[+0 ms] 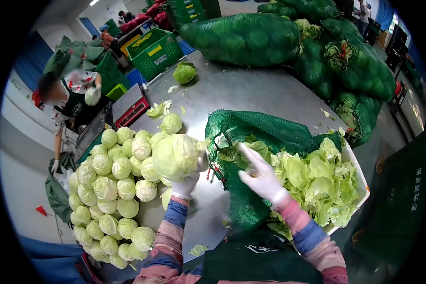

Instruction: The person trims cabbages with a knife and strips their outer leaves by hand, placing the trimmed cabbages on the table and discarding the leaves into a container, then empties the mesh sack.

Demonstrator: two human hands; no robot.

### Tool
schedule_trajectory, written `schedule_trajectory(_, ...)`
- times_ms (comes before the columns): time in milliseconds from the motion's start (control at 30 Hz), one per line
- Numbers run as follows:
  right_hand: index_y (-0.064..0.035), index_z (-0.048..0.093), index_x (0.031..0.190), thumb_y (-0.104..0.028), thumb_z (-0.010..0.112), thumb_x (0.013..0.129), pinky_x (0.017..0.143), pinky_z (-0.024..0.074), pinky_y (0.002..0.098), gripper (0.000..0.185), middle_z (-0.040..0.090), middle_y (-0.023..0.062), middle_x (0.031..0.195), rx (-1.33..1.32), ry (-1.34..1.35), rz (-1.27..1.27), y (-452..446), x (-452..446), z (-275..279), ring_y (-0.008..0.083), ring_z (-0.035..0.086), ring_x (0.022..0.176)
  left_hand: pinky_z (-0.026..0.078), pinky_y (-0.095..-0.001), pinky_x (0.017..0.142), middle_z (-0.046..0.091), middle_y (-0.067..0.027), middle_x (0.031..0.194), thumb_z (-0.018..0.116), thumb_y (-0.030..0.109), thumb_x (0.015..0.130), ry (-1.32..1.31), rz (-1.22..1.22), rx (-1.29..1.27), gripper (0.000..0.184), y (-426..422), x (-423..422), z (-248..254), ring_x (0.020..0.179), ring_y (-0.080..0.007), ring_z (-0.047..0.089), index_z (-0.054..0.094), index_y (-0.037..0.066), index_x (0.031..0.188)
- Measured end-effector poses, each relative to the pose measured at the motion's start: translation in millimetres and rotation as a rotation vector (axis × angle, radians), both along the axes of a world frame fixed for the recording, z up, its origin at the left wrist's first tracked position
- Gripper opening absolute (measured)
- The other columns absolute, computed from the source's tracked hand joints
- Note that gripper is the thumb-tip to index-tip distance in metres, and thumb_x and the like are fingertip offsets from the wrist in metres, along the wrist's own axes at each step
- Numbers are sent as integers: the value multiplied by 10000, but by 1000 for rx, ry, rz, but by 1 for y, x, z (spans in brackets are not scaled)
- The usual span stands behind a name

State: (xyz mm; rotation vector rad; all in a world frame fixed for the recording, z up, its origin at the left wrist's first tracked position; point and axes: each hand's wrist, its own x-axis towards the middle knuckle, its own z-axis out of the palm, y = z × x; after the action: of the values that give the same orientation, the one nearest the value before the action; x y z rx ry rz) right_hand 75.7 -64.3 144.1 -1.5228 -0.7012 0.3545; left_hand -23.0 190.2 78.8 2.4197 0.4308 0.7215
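Observation:
My gloved left hand (187, 183) is wrapped round the underside and right side of a pale green cabbage (174, 157), holding it up beside the pile of cabbages. To the right, my gloved right hand (264, 181) has its thumb and forefinger spread apart. A small brownish patch shows by its palm, too blurred to name. Loose dark green cabbage leaves (236, 155) are just beyond those fingers, over a green mesh sack (255, 120) spread on the metal table (208, 90). Under the right forearm, a white crate (363, 189) is heaped with pale leaves (312, 177).
Many trimmed cabbages (106, 188) are piled at the left. Full green mesh sacks (241, 40) lie along the far edge and right. A single cabbage (184, 73) sits near a green crate (155, 52). Another person (75, 94) holds a cabbage beside a red-edged scale (131, 108).

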Motion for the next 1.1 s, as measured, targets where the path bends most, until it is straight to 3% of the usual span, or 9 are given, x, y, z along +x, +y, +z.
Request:
schedule_trajectory(100,-129,416,1444,-34,571,816,799,493,246,654,486,127,1385,-47,-194,82,41,5,19,149,595,1078,437,-359,996,587,-73,1283,544,342,922,107,-109,499,440,-18,1,-21,1210,-221,524,547,127,1306)
schedule_trajectory(167,-92,526,1346,-53,590,825,741,492,263,527,600,122,1194,-53,-112,148,52,11,11,136,618,891,463,-358,954,511,-106,1364,539,385,921,107,-197,520,554,-28,-7,-34,1234,-264,488,435,131,1402)
schedule_trajectory(267,-24,667,1033,-130,639,879,591,473,232,189,660,38,811,-68,62,22,48,23,-5,100,572,615,495,-482,883,286,-166,1505,532,483,895,495,1072,3111,730,-49,-3,-25,1323,-388,319,279,132,1484)
schedule_trajectory(367,-41,642,960,-126,630,905,409,406,210,102,651,19,789,109,667,-136,26,34,3,46,527,511,481,-487,882,289,-131,1502,575,468,858,413,830,3188,744,-62,-2,3,1333,-308,323,294,163,1476)
schedule_trajectory(467,-8,624,1097,-126,626,908,509,457,216,223,651,35,815,-100,388,-204,8,32,6,79,560,535,484,-471,893,291,-131,1497,582,459,851,458,707,3223,740,-68,1,3,1335,-302,320,310,150,1466)
schedule_trajectory(600,-135,415,1435,-344,656,897,675,507,347,626,624,121,855,-334,-158,-117,-4,-1,-16,256,631,708,491,-457,926,372,-145,1448,523,492,884,536,582,3372,695,-86,12,4,1288,-317,395,339,124,1444)
schedule_trajectory(733,-97,190,1517,-373,626,875,533,507,361,824,619,94,905,-399,-662,-144,-6,-21,-13,261,633,659,427,-475,1027,410,-172,1439,395,487,946,754,661,3600,640,-112,19,-6,1308,-353,411,361,70,1430)
schedule_trajectory(1033,-171,354,1477,-374,593,883,525,489,342,672,542,62,769,-551,-874,-264,-23,-14,-2,206,606,652,383,-471,1053,389,-184,1465,417,465,927,710,596,3492,651,-131,23,-1,1333,-360,389,383,45,1423)
schedule_trajectory(1100,-190,439,1430,-380,564,906,499,488,334,572,632,71,918,-569,-859,-221,-27,-11,0,192,625,646,363,-475,1068,415,-182,1440,422,479,924,707,459,3582,647,-143,18,13,1316,-347,408,396,51,1409)
